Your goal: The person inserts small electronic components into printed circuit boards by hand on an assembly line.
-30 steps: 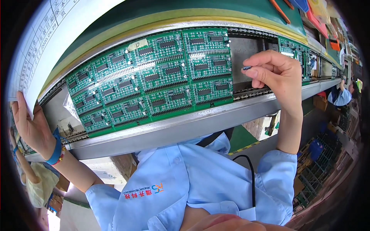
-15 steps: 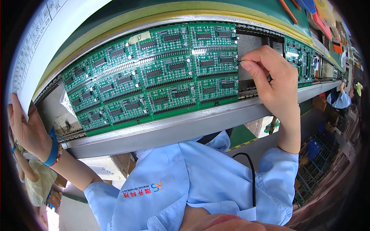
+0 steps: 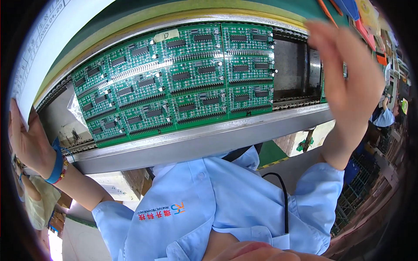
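Green circuit boards, joined in panels and full of black chips, pin rows and small round capacitors, lie between the conveyor's metal rails in front of me. A slip of pale tape sticks to the top of one. At the far left my left hand grips the lower edge of a white printed sheet of paper, which slants over the left end of the line. My right hand is raised over the conveyor, right of the boards and apart from them. Motion smears its fingers, so whatever they hold, if anything, is unclear.
The front metal rail runs between the boards and my body. Behind the conveyor is a green surface, with orange-handled tools and coloured items at upper right. Another person in light blue is far right; someone in pale clothing is at lower left.
My right hand has left the right edge of the boards, where it pinched a small dark part, and moved right and up. The boards have shifted slightly right. My left hand still grips the sheet.
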